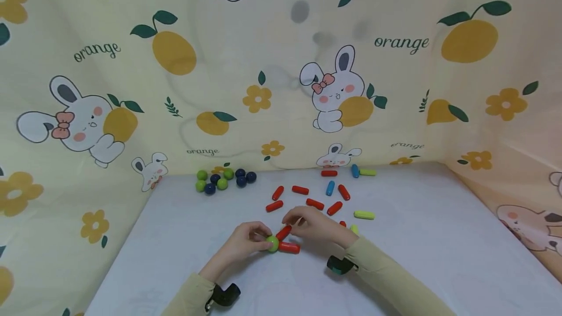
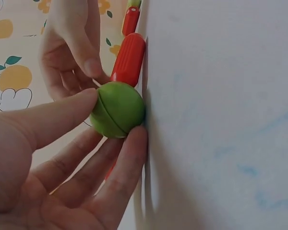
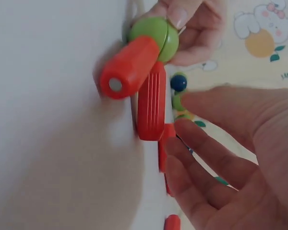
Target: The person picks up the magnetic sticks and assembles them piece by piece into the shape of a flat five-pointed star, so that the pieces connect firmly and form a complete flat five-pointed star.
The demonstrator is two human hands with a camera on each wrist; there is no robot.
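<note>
My left hand (image 1: 248, 244) pinches a green ball (image 2: 117, 109) between thumb and fingers, low over the white table. Two red rods stick out from the ball. One rod (image 1: 289, 247) points right and shows a round grey spot on its end in the right wrist view; the other, a grooved rod (image 3: 151, 103), angles away toward the back. Beside that grooved rod is my right hand (image 1: 313, 223), its thumb and fingers spread apart with nothing between them in the right wrist view.
Several green and dark blue balls (image 1: 210, 188) are grouped at the back left of the table (image 1: 184, 238). Behind my right hand lie several red rods (image 1: 314, 204), blue rods (image 1: 330, 188) and yellow-green rods (image 1: 364, 215). A patterned cloth (image 1: 281, 38) hangs along the back.
</note>
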